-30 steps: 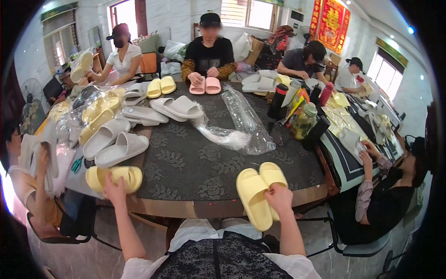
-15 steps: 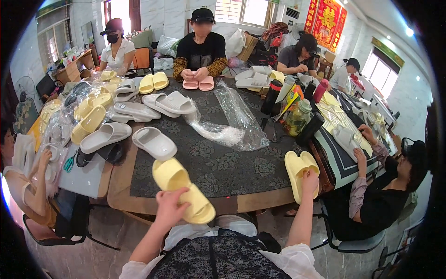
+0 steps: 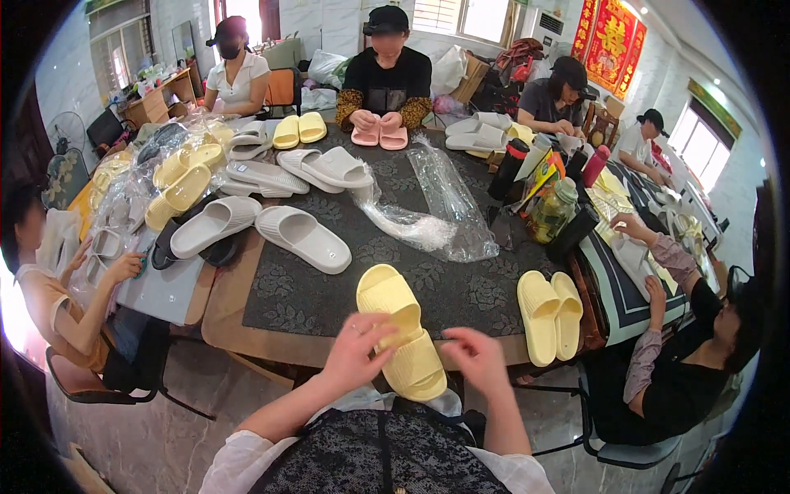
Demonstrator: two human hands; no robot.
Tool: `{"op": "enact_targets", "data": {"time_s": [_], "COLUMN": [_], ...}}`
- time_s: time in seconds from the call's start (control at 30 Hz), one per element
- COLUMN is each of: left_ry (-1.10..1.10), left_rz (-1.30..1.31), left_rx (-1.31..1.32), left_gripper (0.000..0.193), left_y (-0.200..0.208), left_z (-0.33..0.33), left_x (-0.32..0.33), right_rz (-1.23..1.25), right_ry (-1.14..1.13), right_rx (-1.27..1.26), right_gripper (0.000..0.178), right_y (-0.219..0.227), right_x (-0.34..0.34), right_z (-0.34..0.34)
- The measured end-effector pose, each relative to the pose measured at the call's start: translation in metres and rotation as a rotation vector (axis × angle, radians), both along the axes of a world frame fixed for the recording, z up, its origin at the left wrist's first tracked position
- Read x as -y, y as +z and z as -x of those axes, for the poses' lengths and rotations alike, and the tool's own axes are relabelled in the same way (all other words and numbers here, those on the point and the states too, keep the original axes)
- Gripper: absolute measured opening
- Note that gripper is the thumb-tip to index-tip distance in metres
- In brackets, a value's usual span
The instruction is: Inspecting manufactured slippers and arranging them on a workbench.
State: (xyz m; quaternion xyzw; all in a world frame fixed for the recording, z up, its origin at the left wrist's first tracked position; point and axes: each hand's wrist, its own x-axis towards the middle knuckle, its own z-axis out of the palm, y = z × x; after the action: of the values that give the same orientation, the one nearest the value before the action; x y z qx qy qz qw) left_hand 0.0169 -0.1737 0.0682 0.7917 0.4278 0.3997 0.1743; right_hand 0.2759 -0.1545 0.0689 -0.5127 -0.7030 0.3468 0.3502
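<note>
In front of me is a pair of yellow slide slippers [image 3: 414,362], one partly tucked into the other, spanning the table's near edge. My left hand [image 3: 355,352] grips them from the left side, its fingers and thumb across the middle of the pair. To their right, my right hand [image 3: 479,362] hangs with fingers apart and nothing in them, close to the slippers. A second pair of yellow slippers [image 3: 539,311] lies side by side at the table's right front edge, touched by neither hand.
Grey slippers [image 3: 304,239] lie on the left of the dark patterned mat [image 3: 461,300]. Crumpled clear plastic bags [image 3: 448,198] spread across its middle. Bottles and a jar [image 3: 555,210] stand at the right. Several co-workers sit around, one handling pink slippers [image 3: 379,134] opposite.
My right hand has let go of the right-hand yellow pair and come in leftward. The pair in my left hand has moved right, to my middle. The view has shifted slightly.
</note>
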Motion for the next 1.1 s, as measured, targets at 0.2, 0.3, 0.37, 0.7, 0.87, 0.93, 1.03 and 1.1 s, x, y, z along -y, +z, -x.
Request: {"op": "enact_targets", "data": {"time_s": [0.2, 0.3, 0.37, 0.7, 0.87, 0.93, 1.03, 1.1], "left_ry": [0.31, 0.304, 0.376, 0.592, 0.898, 0.896, 0.656, 0.394], "left_rz": [-0.153, -0.061, -0.078, 0.032, -0.043, -0.03, -0.084, -0.135], "left_rx": [-0.23, -0.22, -0.251, -0.167, -0.087, 0.023, -0.103, -0.237], "left_gripper": [0.057, 0.058, 0.058, 0.061, 0.057, 0.057, 0.056, 0.056], "left_y": [0.0, -0.014, -0.016, -0.003, -0.005, 0.0, 0.008, 0.013], "left_z": [0.002, 0.007, 0.007, 0.018, 0.082, 0.115, 0.122, 0.101], "left_x": [-0.045, -0.05, -0.044, -0.011, -0.014, -0.016, -0.018, -0.022], "right_rz": [-0.387, -0.362, -0.426, -0.566, -0.652, -0.649, -0.667, -0.772], "right_ry": [0.157, 0.095, 0.074, 0.147, 0.03, -0.001, 0.025, 0.098], "right_rx": [0.476, 0.519, 0.537, 0.522, 0.566, 0.636, 0.693, 0.591], "right_gripper": [0.036, 0.036, 0.035, 0.028, 0.021, 0.019, 0.018, 0.021], "right_y": [0.002, -0.003, -0.002, -0.002, -0.003, -0.009, -0.006, -0.003], "right_x": [0.019, 0.013, 0.004, 0.004, -0.011, -0.025, -0.04, -0.049], "right_z": [0.07, 0.07, 0.063, 0.069, 0.041, 0.018, 0.001, 0.001]}}
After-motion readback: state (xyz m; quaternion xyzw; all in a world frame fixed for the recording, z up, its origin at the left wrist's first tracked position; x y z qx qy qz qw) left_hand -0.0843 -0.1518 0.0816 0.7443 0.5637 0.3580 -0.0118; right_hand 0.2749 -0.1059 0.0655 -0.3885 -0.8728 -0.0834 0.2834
